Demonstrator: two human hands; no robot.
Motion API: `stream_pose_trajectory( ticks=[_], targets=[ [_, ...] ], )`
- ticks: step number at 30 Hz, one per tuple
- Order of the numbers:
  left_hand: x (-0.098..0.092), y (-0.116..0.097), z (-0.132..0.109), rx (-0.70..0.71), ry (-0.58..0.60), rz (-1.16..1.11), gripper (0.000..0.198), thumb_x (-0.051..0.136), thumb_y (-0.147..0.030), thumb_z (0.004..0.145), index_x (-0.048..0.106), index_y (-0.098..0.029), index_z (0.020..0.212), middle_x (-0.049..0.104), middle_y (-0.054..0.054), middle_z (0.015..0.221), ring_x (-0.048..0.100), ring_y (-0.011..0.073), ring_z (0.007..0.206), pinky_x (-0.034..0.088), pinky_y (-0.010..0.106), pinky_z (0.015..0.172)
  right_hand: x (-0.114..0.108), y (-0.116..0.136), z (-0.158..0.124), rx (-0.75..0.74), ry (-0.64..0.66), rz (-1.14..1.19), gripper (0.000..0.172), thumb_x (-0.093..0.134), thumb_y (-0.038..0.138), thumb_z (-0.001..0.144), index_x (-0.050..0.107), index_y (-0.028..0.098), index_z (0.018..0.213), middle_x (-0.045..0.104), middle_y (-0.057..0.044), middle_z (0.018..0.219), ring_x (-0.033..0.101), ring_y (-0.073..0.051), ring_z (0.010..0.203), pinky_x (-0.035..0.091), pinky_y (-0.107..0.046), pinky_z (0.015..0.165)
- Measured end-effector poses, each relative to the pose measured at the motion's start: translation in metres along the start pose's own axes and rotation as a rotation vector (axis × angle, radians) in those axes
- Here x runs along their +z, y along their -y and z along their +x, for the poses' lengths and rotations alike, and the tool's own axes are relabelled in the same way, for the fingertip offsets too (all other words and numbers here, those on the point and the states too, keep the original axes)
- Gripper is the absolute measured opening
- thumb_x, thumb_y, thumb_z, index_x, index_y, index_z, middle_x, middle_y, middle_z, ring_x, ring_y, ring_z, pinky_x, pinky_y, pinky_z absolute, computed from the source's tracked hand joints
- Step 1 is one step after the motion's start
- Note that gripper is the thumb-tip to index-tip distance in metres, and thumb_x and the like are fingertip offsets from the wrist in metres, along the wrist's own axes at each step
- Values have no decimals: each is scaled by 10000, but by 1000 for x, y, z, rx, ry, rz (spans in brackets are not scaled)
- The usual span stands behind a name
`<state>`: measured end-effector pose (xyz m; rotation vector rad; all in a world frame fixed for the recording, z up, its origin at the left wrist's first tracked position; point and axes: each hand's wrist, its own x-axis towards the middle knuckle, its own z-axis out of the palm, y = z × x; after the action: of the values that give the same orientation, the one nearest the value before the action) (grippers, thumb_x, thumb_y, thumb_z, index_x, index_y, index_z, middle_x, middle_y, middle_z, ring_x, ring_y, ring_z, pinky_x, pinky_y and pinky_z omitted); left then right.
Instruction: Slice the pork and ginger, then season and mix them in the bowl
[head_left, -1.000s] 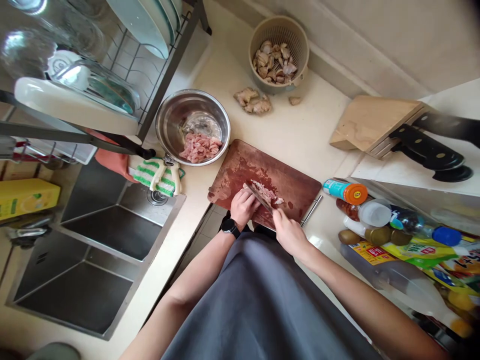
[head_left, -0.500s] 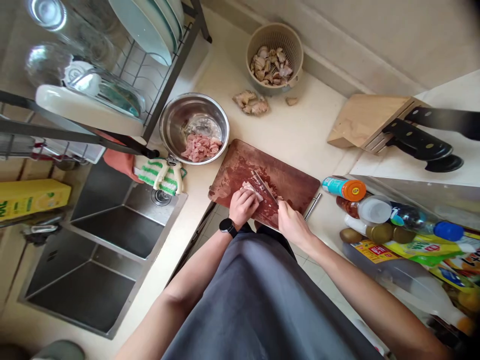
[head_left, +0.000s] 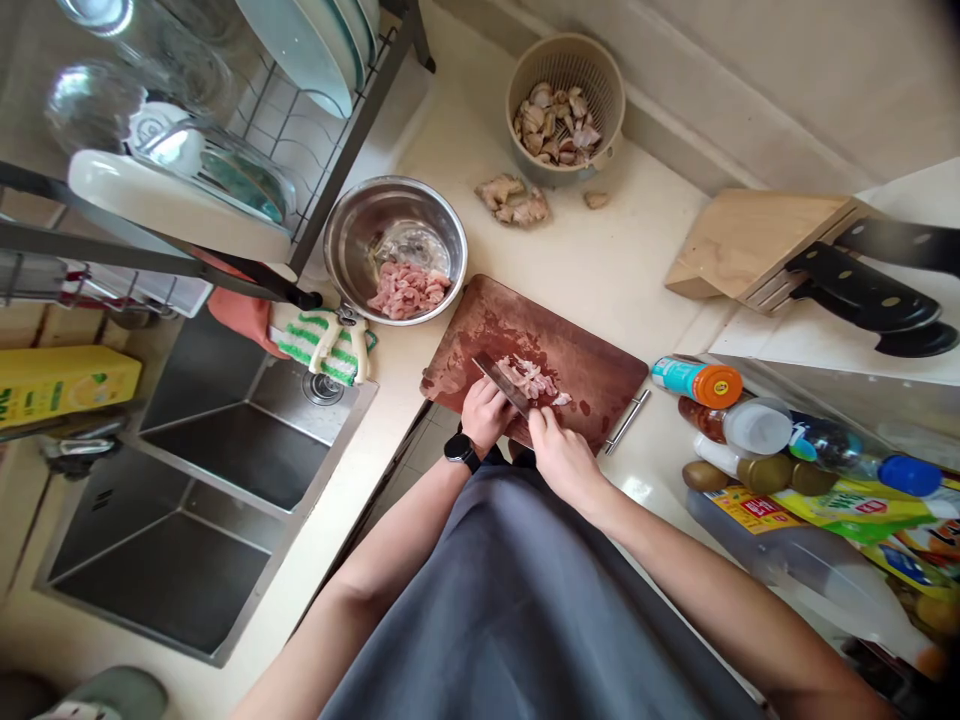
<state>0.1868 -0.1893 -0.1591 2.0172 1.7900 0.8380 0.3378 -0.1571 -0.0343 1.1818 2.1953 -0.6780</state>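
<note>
My right hand point(head_left: 561, 448) is wrapped round the handle of a kitchen knife point(head_left: 501, 384), whose blade slants up and left over the brown cutting board point(head_left: 592, 365). Close against the near side of the blade, my left hand point(head_left: 484, 412) has its fingers curled; what lies under them is hidden. Cut pieces of raw meat point(head_left: 534, 376) lie on the board just beyond the blade. Wet marks cover much of the board's left half. Behind it to the left, a steel bowl point(head_left: 337, 235) holds more sliced pink meat point(head_left: 407, 291).
Ginger point(head_left: 514, 200) and a strainer basket of garlic point(head_left: 618, 100) sit at the back. A knife block point(head_left: 757, 245) and several bottles point(head_left: 750, 425) stand right. At left are a double sink point(head_left: 292, 515), kitchen shears point(head_left: 337, 345) on a striped cloth, and a dish rack point(head_left: 352, 150).
The knife and my right hand have shifted left, toward my left hand. The cut meat now lies exposed on the blade's far side. The view has tilted slightly.
</note>
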Motion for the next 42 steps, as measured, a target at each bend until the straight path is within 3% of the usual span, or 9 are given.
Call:
stream_pose_trajectory(
  ticks=[4,10,12,19,25,32,34,38,42],
  targets=[
    [-2,0,2,-22,-26,-6,248,479,-225,967,665,-209,804,655,57,795,625,200,860,499,346,760,-20,15,29,-15,-80,9,361,162,139,1016,441,157,1244,583,-173,1226,723,-173,777,540,-251,607],
    [2,1,2,13,-10,-6,183,570,-243,916,660,-207,760,656,73,792,629,225,886,511,395,803,11,-9,-22,38,48,-126,413,232,92,988,407,113,1361,574,-199,1237,725,-171,764,535,-234,591],
    [3,1,1,11,1,2,183,573,-246,913,664,-208,760,655,72,790,631,223,878,513,402,809,14,-11,-26,43,60,-144,424,249,86,982,402,116,1377,574,-197,1233,724,-169,768,536,-229,601],
    [1,0,0,-2,-8,-7,208,507,-199,949,676,-205,827,650,63,780,620,208,840,497,358,744,-12,18,27,43,-84,-98,417,181,133,1007,376,124,1376,528,-221,1294,713,-150,773,544,-224,608],
    [3,1,2,30,-8,17,215,579,-240,912,636,-198,708,616,55,716,606,202,773,499,361,727,17,-7,-12,56,49,-160,440,251,81,971,393,108,1387,542,-225,1296,722,-167,775,544,-233,604],
    [-5,-1,6,14,40,-17,169,529,-176,941,670,-199,851,675,74,853,634,214,907,517,378,815,-22,10,45,9,-96,-29,367,199,152,1009,424,157,1298,509,-216,1356,714,-175,804,541,-258,651],
    [-5,-2,8,20,31,-11,131,565,-203,931,674,-197,859,690,82,901,644,217,946,517,387,855,-20,1,38,11,-75,-8,341,224,154,1004,446,165,1263,518,-204,1349,713,-189,810,541,-274,659],
    [-2,-3,10,50,-23,-17,74,627,-220,900,687,-192,933,712,90,1014,650,213,1013,510,388,914,11,-25,-7,74,-16,35,384,290,105,969,429,149,1325,555,-179,1291,709,-199,803,540,-289,678],
    [-1,-2,6,52,-20,9,81,611,-219,909,689,-199,922,714,72,974,651,207,998,503,387,917,29,-22,-32,121,-22,31,483,284,85,958,349,119,1436,542,-194,1298,707,-194,825,543,-282,694]
  ],
)
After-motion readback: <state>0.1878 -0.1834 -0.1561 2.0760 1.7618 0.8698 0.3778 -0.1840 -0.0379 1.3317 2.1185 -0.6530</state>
